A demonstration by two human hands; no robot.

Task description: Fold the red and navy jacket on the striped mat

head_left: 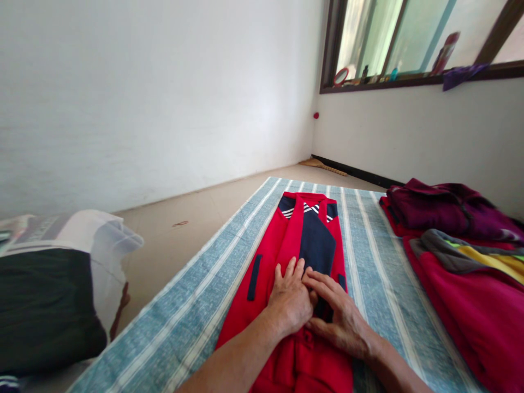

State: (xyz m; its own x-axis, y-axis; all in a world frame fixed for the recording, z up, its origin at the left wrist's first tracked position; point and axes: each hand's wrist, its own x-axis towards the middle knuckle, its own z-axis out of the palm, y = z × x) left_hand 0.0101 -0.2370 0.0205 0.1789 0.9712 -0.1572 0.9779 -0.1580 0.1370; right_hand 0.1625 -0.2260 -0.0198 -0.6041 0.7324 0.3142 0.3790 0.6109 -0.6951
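A red jacket [262, 267] with navy panels and white stripes lies lengthwise, its sides folded in, on a blue-and-white striped cloth [196, 289]. My left hand [292, 300] rests flat on the jacket's front, fingers spread just left of the navy panel [317, 240]. Against it, my right hand [341, 319] touches the lower part of that panel, with fingers stretched and thumb apart. Their fingertips meet near the jacket's middle. The fabric beneath both palms is hidden, and red folds bunch below the hands.
Folded clothes, including a maroon jacket [446, 213] and a red garment with grey and yellow [470, 295], lie at the right. A dark garment [45, 305] and a whitish translucent bag [108, 251] are at the left. Small items line the window sill [401, 82].
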